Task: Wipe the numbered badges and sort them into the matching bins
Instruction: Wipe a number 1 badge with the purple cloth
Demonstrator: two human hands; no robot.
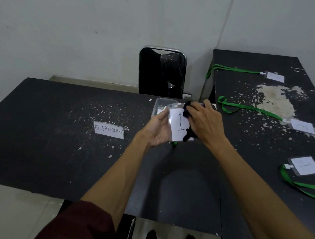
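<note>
My left hand [158,128] holds a clear badge holder with a white card marked "1" [178,125] upright above the black table. My right hand [205,121] presses a dark cloth [187,111] against the badge's right side. A green lanyard end [174,143] hangs below the badge. Behind the hands a grey plastic bin [159,102] stands on the table, mostly hidden, with something white inside. Three more badges on green lanyards lie on the right table: a far one [275,76], a middle one [302,126] and a near one marked "1" [305,165].
A white "RECEPTIONIST" label [109,130] lies on the left part of the black table [51,136]. The right table [259,136] has a large patch of peeled surface [275,102]. A black chair [161,72] stands against the wall behind.
</note>
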